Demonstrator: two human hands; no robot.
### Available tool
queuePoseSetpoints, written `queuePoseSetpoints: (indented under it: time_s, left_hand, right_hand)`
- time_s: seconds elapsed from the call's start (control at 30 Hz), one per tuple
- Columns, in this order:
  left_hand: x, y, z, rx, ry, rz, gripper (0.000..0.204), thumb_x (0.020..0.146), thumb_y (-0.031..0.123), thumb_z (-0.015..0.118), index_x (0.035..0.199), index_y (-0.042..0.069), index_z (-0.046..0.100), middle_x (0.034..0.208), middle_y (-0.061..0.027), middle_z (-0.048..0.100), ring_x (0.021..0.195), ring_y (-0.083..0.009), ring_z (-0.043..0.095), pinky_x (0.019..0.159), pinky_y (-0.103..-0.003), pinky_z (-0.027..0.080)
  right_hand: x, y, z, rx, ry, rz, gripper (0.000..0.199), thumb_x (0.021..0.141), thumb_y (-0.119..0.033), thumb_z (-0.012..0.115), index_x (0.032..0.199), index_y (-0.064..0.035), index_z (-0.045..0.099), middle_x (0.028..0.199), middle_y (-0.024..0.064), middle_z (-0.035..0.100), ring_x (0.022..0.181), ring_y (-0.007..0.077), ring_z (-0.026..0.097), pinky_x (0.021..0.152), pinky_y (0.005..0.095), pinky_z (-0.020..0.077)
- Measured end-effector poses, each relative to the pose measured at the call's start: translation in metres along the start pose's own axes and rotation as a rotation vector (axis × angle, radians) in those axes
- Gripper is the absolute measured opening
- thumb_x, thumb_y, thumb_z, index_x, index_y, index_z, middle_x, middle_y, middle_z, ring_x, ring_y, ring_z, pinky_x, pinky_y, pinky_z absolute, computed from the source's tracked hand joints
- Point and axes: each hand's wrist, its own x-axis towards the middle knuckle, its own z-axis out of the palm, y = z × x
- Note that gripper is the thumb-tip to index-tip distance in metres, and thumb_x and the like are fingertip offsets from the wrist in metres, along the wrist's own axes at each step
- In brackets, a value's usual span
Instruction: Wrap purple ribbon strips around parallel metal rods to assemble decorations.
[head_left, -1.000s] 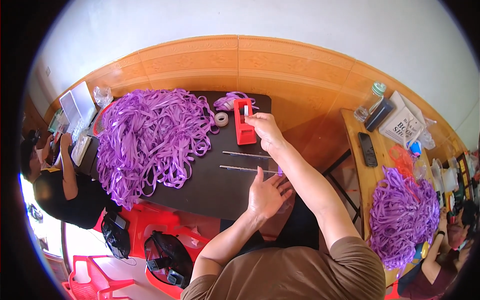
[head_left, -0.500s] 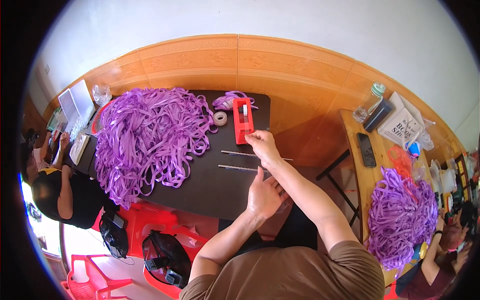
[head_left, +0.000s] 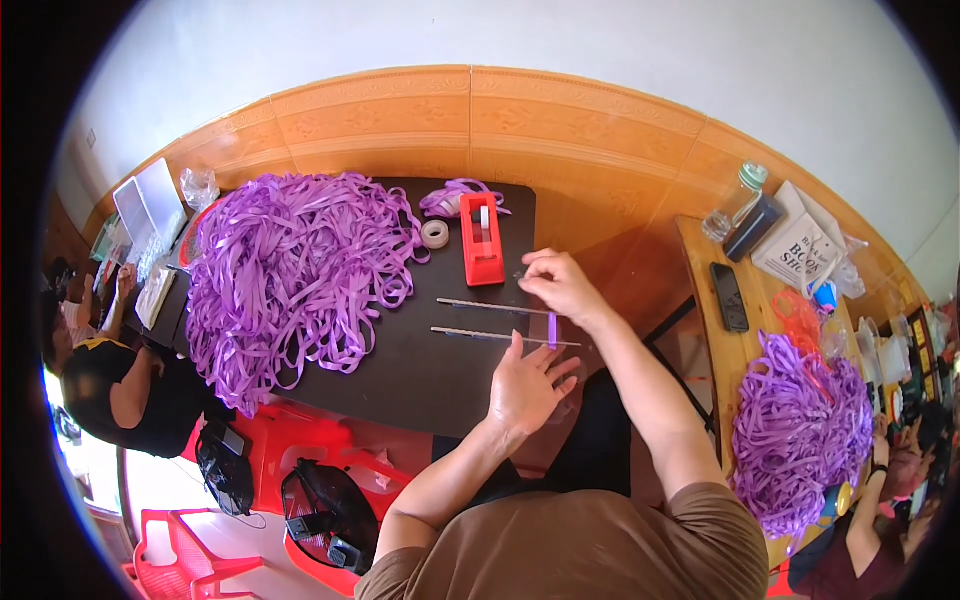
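My right hand [head_left: 563, 288] is raised off the table's right edge, its fingers pinched on a small piece of clear tape [head_left: 520, 272]. Below it, my left hand [head_left: 527, 392] has its fingers spread, palm up. Two thin rods [head_left: 490, 304] lie side by side and stick out past the table edge. Near their outer ends a short purple ribbon [head_left: 552, 331] spans both, just above my left fingertips; whether they touch it I cannot tell. A red tape dispenser [head_left: 483, 268] stands behind the rods.
A large heap of purple ribbons [head_left: 290, 280] covers the dark table's [head_left: 400, 385] left part. A tape roll [head_left: 435, 234] lies beside the dispenser. On a wooden table at right are a phone [head_left: 729, 298], more ribbons [head_left: 800, 440] and a paper bag [head_left: 797, 250]. People sit at both sides.
My right hand has left the dispenser's front, moving right and toward me with the piece of tape. My left hand's fingers have spread, and the purple ribbon on the rods now shows.
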Motion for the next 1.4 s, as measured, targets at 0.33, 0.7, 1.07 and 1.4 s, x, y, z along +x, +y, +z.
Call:
queuePoseSetpoints:
  time_s: [0.33, 0.7, 1.07, 1.4]
  left_hand:
    - [-0.001, 0.001, 0.004, 0.059, -0.017, 0.018, 0.087, 0.092, 0.061, 0.034, 0.143, -0.007, 0.016, 0.147, -0.0163, 0.024, 0.131, -0.0340, 0.030, 0.103, -0.042, 0.027]
    - [-0.001, -0.001, 0.001, 0.046, -0.032, 0.011, 0.082, 0.093, 0.057, 0.035, 0.144, -0.004, 0.018, 0.149, -0.0134, 0.022, 0.126, -0.0305, 0.037, 0.095, -0.039, 0.034]
    - [-0.001, -0.001, 0.003, 0.068, -0.032, 0.020, 0.083, 0.092, 0.057, 0.037, 0.142, -0.006, 0.018, 0.145, -0.0144, 0.027, 0.128, -0.0328, 0.034, 0.097, -0.040, 0.032]
    - [0.001, -0.001, 0.000, 0.057, -0.043, 0.020, 0.077, 0.092, 0.054, 0.040, 0.139, -0.006, 0.026, 0.140, -0.0138, 0.034, 0.128, -0.0325, 0.035, 0.097, -0.040, 0.032]
  right_hand:
    - [-0.041, 0.009, -0.058, 0.100, -0.548, 0.189, 0.021, 0.088, -0.016, 0.058, 0.077, 0.0006, 0.062, 0.094, 0.0078, 0.059, 0.085, 0.0145, 0.053, 0.080, 0.0284, 0.0424]
    - [-0.036, 0.025, -0.046, 0.046, -0.621, 0.057, 0.024, 0.088, -0.014, 0.060, 0.070, 0.0011, 0.056, 0.068, 0.0044, 0.052, 0.068, 0.0146, 0.048, 0.066, 0.0295, 0.0409]
    - [-0.033, 0.027, -0.041, -0.172, -0.526, 0.134, 0.023, 0.081, -0.020, 0.064, 0.067, -0.0015, 0.060, 0.065, 0.0075, 0.055, 0.065, 0.0165, 0.053, 0.064, 0.0323, 0.0425]
    - [-0.036, -0.034, -0.028, -0.720, -0.325, 0.417, 0.019, 0.067, -0.031, 0.067, 0.064, -0.0127, 0.071, 0.060, 0.0067, 0.063, 0.071, 0.0236, 0.061, 0.076, 0.0439, 0.0401]
